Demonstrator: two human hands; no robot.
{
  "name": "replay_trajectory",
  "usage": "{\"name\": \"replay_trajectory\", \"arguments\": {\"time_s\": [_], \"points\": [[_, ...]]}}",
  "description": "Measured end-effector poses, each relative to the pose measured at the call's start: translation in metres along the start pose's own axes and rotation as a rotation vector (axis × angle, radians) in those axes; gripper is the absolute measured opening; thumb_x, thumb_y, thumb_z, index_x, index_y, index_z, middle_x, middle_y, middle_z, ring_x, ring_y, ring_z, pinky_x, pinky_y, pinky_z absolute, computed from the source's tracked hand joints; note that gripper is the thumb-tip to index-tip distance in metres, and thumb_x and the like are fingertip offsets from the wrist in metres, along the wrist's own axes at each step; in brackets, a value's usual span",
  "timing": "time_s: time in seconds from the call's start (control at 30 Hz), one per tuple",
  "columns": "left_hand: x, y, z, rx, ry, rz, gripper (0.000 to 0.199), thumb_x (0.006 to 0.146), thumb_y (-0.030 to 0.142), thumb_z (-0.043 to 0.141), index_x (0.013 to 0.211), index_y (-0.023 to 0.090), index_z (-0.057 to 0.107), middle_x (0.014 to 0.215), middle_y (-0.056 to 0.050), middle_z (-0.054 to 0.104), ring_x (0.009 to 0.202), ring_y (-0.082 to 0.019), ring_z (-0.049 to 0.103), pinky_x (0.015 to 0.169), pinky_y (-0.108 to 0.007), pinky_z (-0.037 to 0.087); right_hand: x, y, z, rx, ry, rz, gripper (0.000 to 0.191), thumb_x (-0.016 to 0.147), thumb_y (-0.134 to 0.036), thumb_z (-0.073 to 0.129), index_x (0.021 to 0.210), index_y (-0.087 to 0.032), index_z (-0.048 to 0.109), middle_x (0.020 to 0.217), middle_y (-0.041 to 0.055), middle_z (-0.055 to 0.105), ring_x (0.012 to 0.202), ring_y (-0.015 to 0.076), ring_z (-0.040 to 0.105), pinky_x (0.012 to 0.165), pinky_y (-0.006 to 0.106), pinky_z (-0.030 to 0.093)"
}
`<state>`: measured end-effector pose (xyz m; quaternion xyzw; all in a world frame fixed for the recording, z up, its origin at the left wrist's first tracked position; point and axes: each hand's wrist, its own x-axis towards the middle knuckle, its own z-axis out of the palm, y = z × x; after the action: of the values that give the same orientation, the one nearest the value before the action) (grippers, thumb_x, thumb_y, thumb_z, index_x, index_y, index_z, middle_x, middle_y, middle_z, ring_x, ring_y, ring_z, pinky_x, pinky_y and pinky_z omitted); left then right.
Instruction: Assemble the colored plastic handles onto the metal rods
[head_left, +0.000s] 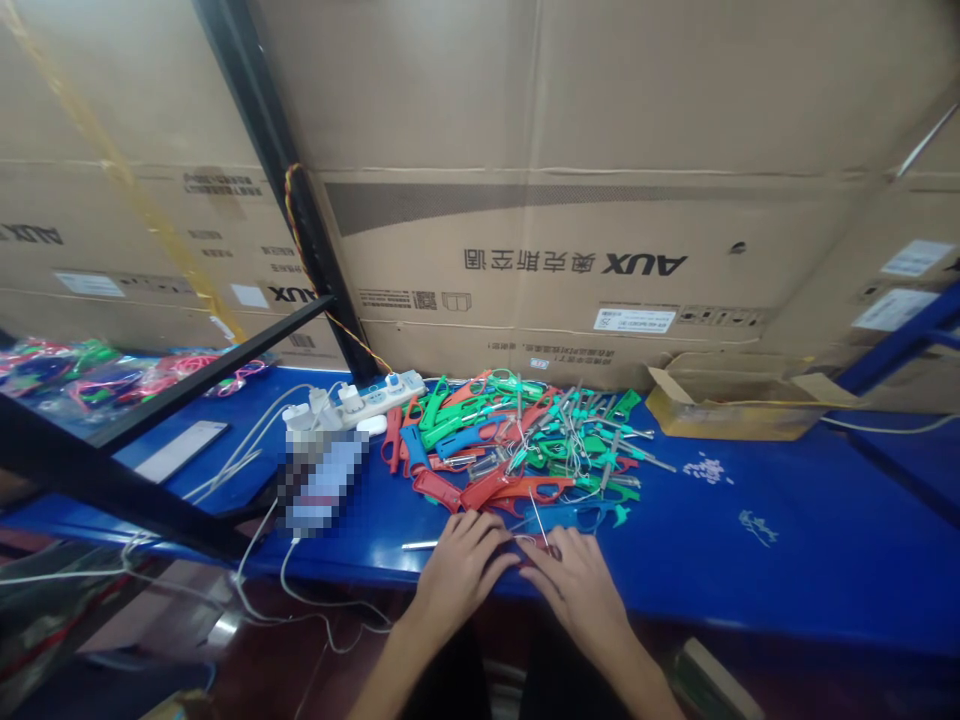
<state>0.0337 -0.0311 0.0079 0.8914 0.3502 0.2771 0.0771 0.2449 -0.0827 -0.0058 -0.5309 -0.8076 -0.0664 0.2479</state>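
Observation:
At the front edge of the blue table, my left hand [466,562] and my right hand [576,578] are close together, fingers bent around a partly assembled gas lighter. Its metal tube [418,546] sticks out to the left of my left hand. A bit of its red body [553,551] shows by my right fingers, with a thin white wire [539,518] rising there. My fingers hide most of it. Right beyond my hands lies a heap of red, green and blue lighter casings [457,428], mixed with metal tubes and white-wired turquoise parts [581,425].
Left of the heap are a white power strip [375,398] with plugs, and a blurred-out phone [322,490] on a cable. An open cardboard box [735,420] stands at the right. Small white pieces [705,468] lie near it. Large cartons [585,220] wall off the back; a black frame post [277,150] crosses the left.

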Motion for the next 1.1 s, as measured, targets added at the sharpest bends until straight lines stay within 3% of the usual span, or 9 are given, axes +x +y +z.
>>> {"name": "replay_trajectory", "arguments": {"time_s": [0.63, 1.1], "points": [[-0.0016, -0.0024, 0.0037, 0.064, 0.037, 0.053, 0.029, 0.108, 0.038, 0.046, 0.118, 0.021, 0.067, 0.109, -0.006, 0.071, 0.096, -0.023, 0.060, 0.085, -0.040, 0.045, 0.0001, -0.0037, 0.0017, 0.028, 0.014, 0.056, 0.032, 0.106, -0.041, 0.047, 0.128, -0.030, 0.068, 0.091, 0.0059, 0.061, 0.083, 0.0227, 0.052, 0.072, 0.034, 0.036], [0.0007, 0.0021, 0.0039, 0.082, -0.001, -0.053, 0.019, 0.104, 0.037, 0.056, 0.113, 0.025, 0.068, 0.111, -0.004, 0.070, 0.100, -0.024, 0.058, 0.088, -0.041, 0.040, -0.0036, -0.0048, 0.0036, 0.060, 0.115, 0.079, 0.035, 0.108, -0.044, 0.043, 0.120, -0.024, 0.069, 0.087, 0.0059, 0.061, 0.081, 0.0226, 0.056, 0.072, 0.034, 0.041]]}}
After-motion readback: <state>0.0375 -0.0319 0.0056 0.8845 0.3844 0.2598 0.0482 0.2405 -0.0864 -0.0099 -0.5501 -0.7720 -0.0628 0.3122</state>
